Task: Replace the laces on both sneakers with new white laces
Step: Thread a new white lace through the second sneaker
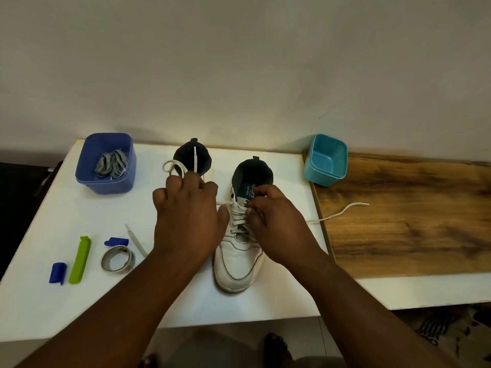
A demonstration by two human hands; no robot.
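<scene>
Lace: the soft, limp new white cord lace (pixel 337 213) is threaded through the white leather sneaker (pixel 237 258) on the white table (pixel 47 227); best taken near its stiff tip.
Right hand (pixel 276 221): fingers pinched on the lace at the eyelets.
Left hand (pixel 188 208): fingers curled; grip cannot be told.

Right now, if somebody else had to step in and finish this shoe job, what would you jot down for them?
Left hand sits over the left sneaker, its grip unclear. Right hand pinches the white lace at the right sneaker; its free end trails onto the wooden board.
Grey laces lie in the purple tub; the teal tub is empty.
Done: right sneaker mostly laced.
Left: finish and tie it; check the left one.
</scene>
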